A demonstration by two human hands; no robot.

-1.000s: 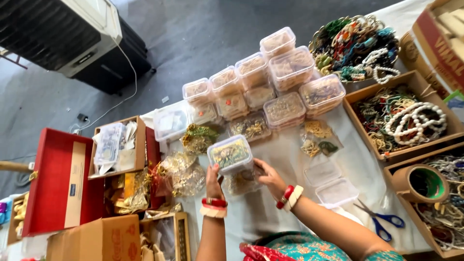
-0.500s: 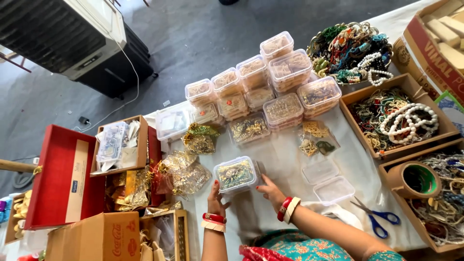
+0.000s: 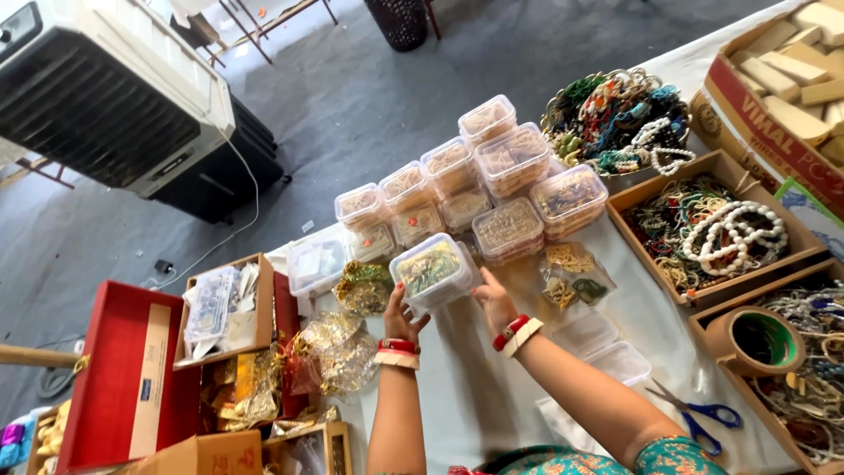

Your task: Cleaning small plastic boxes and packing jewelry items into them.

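Note:
Both my hands hold one clear plastic box (image 3: 432,272) with green and gold trinkets inside, lifted a little above the white table cloth (image 3: 492,396). My left hand (image 3: 402,315) grips its near left corner. My right hand (image 3: 494,300) grips its right side. Red and white bangles sit on both wrists. Just beyond the box stands a cluster of several similar lidded boxes (image 3: 501,176) filled with small jewellery pieces, some stacked.
Cardboard trays of beaded necklaces (image 3: 703,230) and a basket of beads (image 3: 615,119) lie to the right, with a tape roll (image 3: 756,339) and blue scissors (image 3: 694,418). Empty clear boxes (image 3: 607,347) sit near my right arm. A red case (image 3: 114,378) and an air cooler (image 3: 105,97) are left.
The box in my hands has been carried away from me, up toward the cluster of lidded boxes. Both hands moved with it.

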